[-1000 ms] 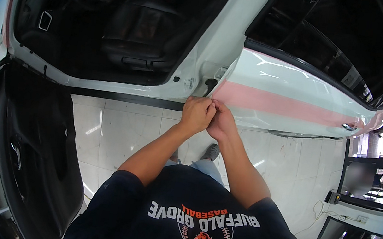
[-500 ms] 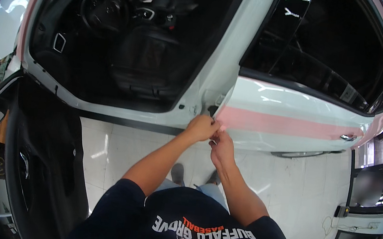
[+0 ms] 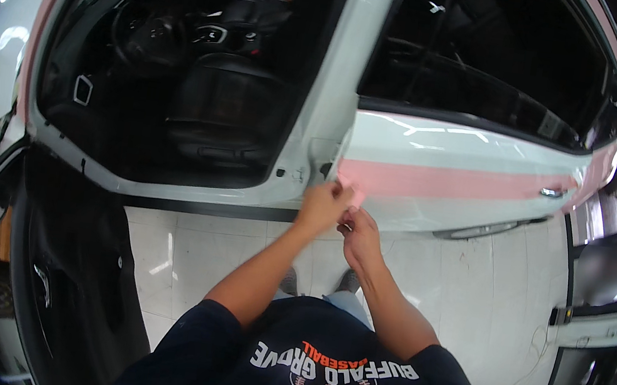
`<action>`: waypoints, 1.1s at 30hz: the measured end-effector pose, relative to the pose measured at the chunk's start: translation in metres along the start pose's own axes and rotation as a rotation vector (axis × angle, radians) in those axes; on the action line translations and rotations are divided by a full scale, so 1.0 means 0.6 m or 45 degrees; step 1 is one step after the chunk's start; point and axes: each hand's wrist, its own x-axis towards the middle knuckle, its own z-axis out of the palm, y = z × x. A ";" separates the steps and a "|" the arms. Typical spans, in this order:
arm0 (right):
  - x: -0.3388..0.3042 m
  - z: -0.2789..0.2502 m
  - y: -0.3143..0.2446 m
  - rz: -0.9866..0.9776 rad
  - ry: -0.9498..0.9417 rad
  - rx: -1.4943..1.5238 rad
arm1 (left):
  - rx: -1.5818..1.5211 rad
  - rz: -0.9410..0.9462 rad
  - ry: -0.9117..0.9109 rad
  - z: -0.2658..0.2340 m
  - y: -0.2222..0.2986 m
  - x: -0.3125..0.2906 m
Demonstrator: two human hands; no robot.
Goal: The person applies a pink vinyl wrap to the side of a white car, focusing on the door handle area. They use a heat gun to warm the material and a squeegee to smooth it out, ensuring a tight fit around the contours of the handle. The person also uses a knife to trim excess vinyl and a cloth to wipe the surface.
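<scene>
A strip of thin pink film (image 3: 442, 184) runs along the white rear door (image 3: 478, 143) of a car. Its front end comes away as a loose flap at the door's front edge. My left hand (image 3: 322, 206) pinches this flap from the left, fingers closed on it beside the door pillar. Just below and to the right, my right hand (image 3: 362, 238) is closed with thumb and fingertips together at the flap's lower corner. Part of the flap shows between the two hands. The right fingertips partly hide what they grip.
To the left, the front door (image 3: 76, 240) hangs wide open, baring the black front seat (image 3: 218, 107) and steering wheel (image 3: 150, 33). A chrome handle (image 3: 552, 193) sits toward the rear door's back end. Pale floor tiles (image 3: 459, 290) lie below, with a thin cable at the right.
My left hand has drawn slightly apart from the right, and more of the pink flap shows between them. The car sits a little further left in view.
</scene>
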 end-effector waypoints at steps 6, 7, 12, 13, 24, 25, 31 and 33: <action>-0.006 0.015 -0.017 -0.002 0.024 -0.069 | -0.050 -0.093 -0.052 -0.005 0.014 0.031; -0.008 0.012 -0.019 -0.015 0.038 -0.058 | -0.043 -0.032 0.048 0.009 0.017 0.023; -0.017 -0.005 -0.025 -0.019 -0.003 -0.052 | 0.168 0.234 0.215 0.021 0.013 -0.007; -0.025 -0.007 -0.026 -0.015 -0.010 -0.027 | 0.181 0.244 0.209 0.019 0.015 -0.009; -0.027 -0.009 -0.035 -0.003 -0.072 -0.122 | -0.149 -0.043 0.076 -0.016 0.037 0.043; -0.026 -0.012 -0.038 -0.008 -0.065 -0.126 | -0.062 0.051 0.155 -0.006 0.032 0.043; -0.036 -0.044 -0.034 -0.025 -0.037 -0.160 | 0.246 0.664 0.338 0.023 0.046 0.007; -0.036 -0.055 -0.029 0.001 -0.041 -0.168 | 0.287 0.605 0.296 0.032 0.050 -0.005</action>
